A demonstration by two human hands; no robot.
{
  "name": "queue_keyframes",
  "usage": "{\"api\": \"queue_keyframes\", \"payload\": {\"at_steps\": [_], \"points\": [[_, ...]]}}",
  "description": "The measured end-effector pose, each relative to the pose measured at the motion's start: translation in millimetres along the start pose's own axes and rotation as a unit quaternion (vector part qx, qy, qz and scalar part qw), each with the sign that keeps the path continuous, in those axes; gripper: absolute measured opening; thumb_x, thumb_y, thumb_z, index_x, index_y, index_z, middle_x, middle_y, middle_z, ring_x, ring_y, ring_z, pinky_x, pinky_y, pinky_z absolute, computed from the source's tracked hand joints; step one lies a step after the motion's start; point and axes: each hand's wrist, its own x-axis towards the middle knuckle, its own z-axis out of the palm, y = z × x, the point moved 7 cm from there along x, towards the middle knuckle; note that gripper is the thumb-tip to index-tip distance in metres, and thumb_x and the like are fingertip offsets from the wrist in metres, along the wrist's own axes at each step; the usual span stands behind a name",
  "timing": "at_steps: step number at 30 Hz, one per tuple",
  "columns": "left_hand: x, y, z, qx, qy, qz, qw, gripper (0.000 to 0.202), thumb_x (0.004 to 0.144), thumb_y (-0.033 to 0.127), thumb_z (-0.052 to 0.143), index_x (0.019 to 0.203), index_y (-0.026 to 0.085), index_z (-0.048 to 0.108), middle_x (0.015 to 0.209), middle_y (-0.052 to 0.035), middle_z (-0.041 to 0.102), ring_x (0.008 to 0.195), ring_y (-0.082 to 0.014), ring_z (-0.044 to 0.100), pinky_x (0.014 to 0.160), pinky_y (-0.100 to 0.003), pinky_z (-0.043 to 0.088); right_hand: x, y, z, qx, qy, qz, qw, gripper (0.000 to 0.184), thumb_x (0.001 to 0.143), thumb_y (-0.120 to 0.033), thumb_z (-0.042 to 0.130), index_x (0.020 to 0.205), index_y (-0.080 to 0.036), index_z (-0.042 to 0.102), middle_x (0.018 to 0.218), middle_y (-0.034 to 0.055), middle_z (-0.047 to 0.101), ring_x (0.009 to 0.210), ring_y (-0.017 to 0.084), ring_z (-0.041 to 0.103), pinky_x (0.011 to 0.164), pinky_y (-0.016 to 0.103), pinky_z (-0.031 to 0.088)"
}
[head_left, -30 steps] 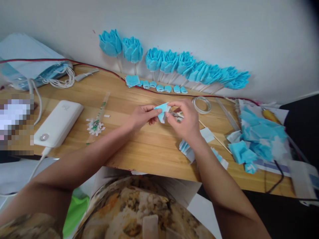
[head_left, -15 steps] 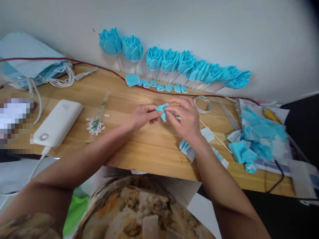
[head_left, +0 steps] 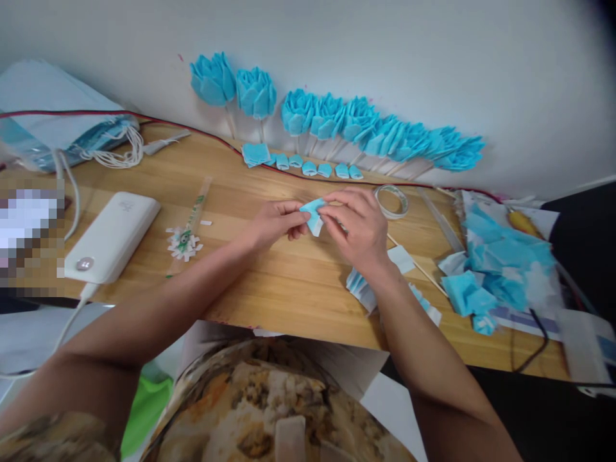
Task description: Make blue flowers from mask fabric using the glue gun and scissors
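Between my two hands, above the middle of the wooden table point(head_left: 289, 282), is a small folded piece of blue fabric point(head_left: 314, 209) with a pale underside. My left hand point(head_left: 283, 221) pinches its left edge between thumb and finger. The fingertips of my right hand point(head_left: 359, 221) are closed on its right side and cover part of it. Behind the hands lies a row of small folded blue pieces point(head_left: 309, 169), beside a short stack of blue squares point(head_left: 256, 154). A roll of clear tape point(head_left: 391, 202) lies just past my right hand.
Blue fabric flowers point(head_left: 256, 94) on sticks lean along the wall. A white power bank point(head_left: 113, 237) and a tape strip with white bits point(head_left: 185, 242) lie left. A thin stick point(head_left: 423, 269), cut pieces point(head_left: 362, 289) and a bag of blue scraps point(head_left: 510, 250) lie right.
The blue piece has been spread a little wider between my fingers, and more of its face and pale lower flap shows. Both hands stay in nearly the same place.
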Motion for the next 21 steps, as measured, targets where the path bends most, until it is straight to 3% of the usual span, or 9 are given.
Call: {"api": "queue_keyframes", "payload": {"at_steps": [10,15,21], "points": [[4.4,-2.3,-2.1,0.019,0.002,0.024,1.000,0.025,0.077,0.036,0.078,0.071,0.014,0.067,0.059,0.0013,0.062,0.052,-0.0071,0.052,0.051,-0.020,0.038,-0.6,-0.9,2.5,0.002,-0.008,0.004,1.000,0.017,0.098,-0.018,0.062,0.101,-0.028,0.075,0.113,0.0038,0.076,0.111,0.026,0.066,0.096,0.048,0.054],[6.9,-2.1,-6.4,-0.004,0.019,0.042,0.999,0.024,0.078,0.032,0.078,0.068,0.015,0.066,0.057,0.0017,0.060,0.051,-0.0067,0.051,0.050,-0.020,0.037,2.5,-1.1,-3.6,0.040,0.011,0.024,0.999,0.031,0.097,-0.013,0.056,0.118,-0.030,0.070,0.120,0.0060,0.074,0.113,0.026,0.067,0.101,0.050,0.053],[5.2,1.5,-8.4,-0.053,0.038,0.036,0.997,0.024,0.081,0.031,0.077,0.067,0.015,0.064,0.056,0.0019,0.059,0.050,-0.0063,0.050,0.050,-0.020,0.036,1.3,-2.6,6.9,0.043,-0.055,0.015,0.997,0.044,0.090,-0.008,0.056,0.125,-0.033,0.063,0.142,0.0046,0.063,0.133,0.030,0.057,0.111,0.058,0.046]]}}
